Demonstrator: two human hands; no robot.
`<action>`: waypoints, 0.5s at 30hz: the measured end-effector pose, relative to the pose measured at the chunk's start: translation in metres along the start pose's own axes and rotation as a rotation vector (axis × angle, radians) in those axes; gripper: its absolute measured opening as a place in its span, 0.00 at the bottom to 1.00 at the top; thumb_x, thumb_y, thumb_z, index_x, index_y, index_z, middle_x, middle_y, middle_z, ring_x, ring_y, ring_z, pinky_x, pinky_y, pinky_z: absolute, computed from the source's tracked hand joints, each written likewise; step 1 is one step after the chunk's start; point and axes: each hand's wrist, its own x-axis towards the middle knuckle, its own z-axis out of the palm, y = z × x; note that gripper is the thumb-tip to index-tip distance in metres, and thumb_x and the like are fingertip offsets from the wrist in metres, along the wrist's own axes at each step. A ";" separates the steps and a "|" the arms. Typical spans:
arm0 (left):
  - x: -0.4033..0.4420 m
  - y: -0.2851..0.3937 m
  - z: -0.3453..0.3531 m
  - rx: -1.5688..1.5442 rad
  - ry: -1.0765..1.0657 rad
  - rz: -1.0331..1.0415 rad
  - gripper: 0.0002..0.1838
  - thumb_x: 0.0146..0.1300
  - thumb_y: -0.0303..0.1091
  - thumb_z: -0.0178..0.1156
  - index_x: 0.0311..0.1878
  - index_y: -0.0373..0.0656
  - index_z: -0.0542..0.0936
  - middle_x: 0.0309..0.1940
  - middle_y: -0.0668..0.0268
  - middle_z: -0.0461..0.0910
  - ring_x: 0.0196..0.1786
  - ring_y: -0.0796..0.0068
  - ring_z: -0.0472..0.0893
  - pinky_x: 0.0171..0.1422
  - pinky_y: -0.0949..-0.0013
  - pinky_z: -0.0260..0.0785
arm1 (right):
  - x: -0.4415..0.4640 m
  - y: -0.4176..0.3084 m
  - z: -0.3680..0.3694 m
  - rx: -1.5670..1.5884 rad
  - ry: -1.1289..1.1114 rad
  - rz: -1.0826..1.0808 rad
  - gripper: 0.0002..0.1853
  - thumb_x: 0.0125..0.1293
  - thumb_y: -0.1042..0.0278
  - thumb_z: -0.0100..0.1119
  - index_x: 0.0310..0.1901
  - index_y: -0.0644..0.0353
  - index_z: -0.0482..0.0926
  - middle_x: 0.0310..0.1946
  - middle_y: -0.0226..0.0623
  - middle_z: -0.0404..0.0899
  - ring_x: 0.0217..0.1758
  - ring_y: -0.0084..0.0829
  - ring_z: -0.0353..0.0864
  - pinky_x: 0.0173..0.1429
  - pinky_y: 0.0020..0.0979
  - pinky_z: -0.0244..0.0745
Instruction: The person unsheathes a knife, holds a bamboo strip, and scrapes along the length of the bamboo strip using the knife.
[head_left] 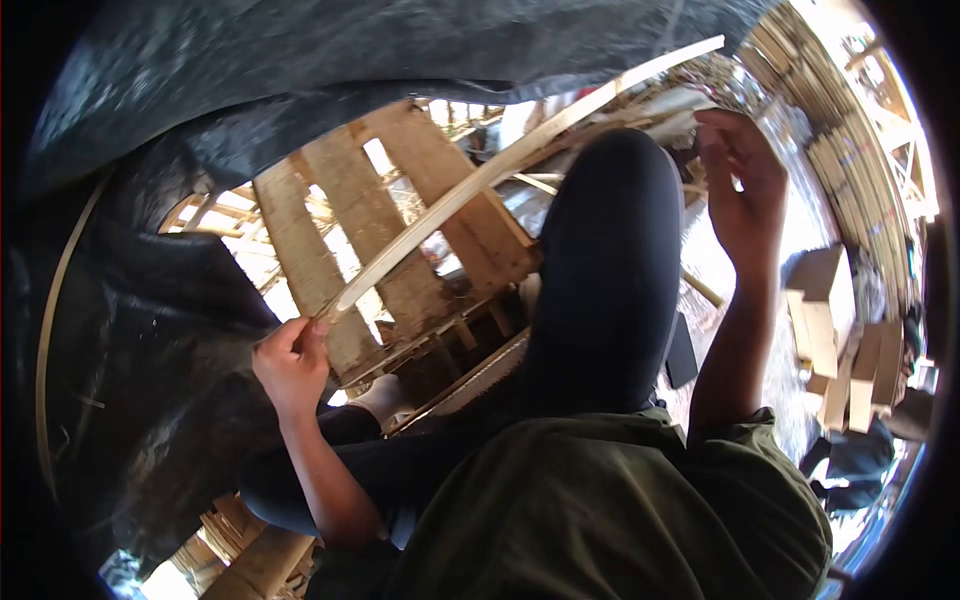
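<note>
Pinching: left hand [291, 365], thumb and forefinger pressed together on the thin lower end of a wooden strip [510, 165]. Right hand [745, 190], raised beside the right knee [625, 165], apart from the strip; fingers bent inward, light showing through; whether the tips meet cannot be told. Strip: one, long, narrow, pale straw-coloured, lengthwise lines, faintly bowed, tapering toward the held end, blunt at the far end; runs slantwise from the left hand, above a slatted platform [350, 190], toward black sheeting [300, 55]. Platform: broad brown boards, gaps between, surfaces stained. Clothing: dark trousers [610, 270], olive shirt [610, 490]. Outermost, at right: stacked slats [850, 190] and cardboard [878, 350], any lettering on them too small to read.
</note>
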 end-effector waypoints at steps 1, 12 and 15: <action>-0.001 0.003 0.003 -0.011 -0.023 0.017 0.08 0.59 0.30 0.71 0.30 0.36 0.84 0.15 0.60 0.78 0.18 0.67 0.78 0.27 0.68 0.66 | -0.005 0.026 -0.008 -0.064 0.107 0.102 0.08 0.70 0.72 0.58 0.46 0.61 0.83 0.32 0.40 0.87 0.34 0.30 0.87 0.41 0.28 0.79; -0.003 0.000 0.011 -0.027 -0.033 0.047 0.18 0.68 0.41 0.67 0.30 0.34 0.82 0.13 0.67 0.74 0.18 0.80 0.72 0.26 0.71 0.60 | -0.174 0.197 -0.023 -0.967 -0.691 0.433 0.36 0.46 0.54 0.78 0.52 0.69 0.74 0.50 0.51 0.74 0.55 0.47 0.75 0.60 0.46 0.74; -0.004 -0.003 0.013 -0.046 -0.035 0.026 0.17 0.69 0.41 0.67 0.31 0.35 0.83 0.13 0.68 0.74 0.18 0.80 0.72 0.26 0.71 0.60 | -0.171 0.134 -0.022 -0.819 -0.095 0.057 0.25 0.54 0.63 0.72 0.50 0.63 0.74 0.44 0.46 0.72 0.51 0.46 0.74 0.57 0.45 0.71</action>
